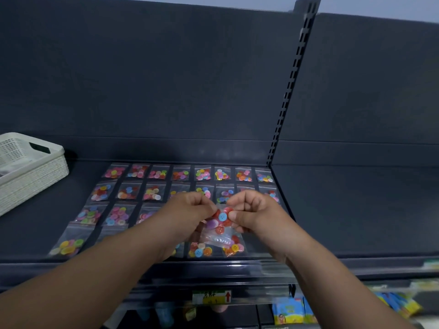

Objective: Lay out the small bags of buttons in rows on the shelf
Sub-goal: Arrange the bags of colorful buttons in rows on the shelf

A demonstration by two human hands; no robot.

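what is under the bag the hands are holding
Beneath the held bag, front-row bags of buttons lie on the shelf. The left hand and right hand cover much of the rows behind.

A shop: a slotted shelving upright (289, 91) is standing at 1 o'clock, with a price label (211, 296) and packaged goods (288, 313) showing at 6.
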